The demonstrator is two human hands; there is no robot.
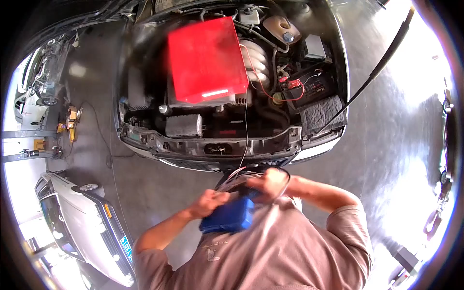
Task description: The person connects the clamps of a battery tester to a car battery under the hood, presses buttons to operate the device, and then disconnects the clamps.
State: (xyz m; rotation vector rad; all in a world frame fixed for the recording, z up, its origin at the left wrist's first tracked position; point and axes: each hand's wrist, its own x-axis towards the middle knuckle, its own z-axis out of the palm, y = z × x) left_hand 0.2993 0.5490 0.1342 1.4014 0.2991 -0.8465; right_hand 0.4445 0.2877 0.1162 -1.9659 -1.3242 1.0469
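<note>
Close to my chest, my left hand (pixel 210 202) is closed on the upper edge of a blue, box-shaped device (pixel 229 217), blurred by motion. My right hand (pixel 270 183) is just right of it, fingers curled and smeared. A black cable (pixel 287 186) loops out of this hand; its grip is partly hidden. Pale wires (pixel 235 174) bunch above both hands. From there a thin lead (pixel 247 128) runs up into the engine bay. A large red open case (pixel 208 60) lies on the engine.
The open car's front edge (pixel 217 150) is ahead of me. A red clamp (pixel 293 84) with a red wire sits at the battery (pixel 314 89). A hood strut (pixel 386 53) slants across the right. A white car (pixel 79 217) stands left, with a yellow tool (pixel 72 130) on the floor.
</note>
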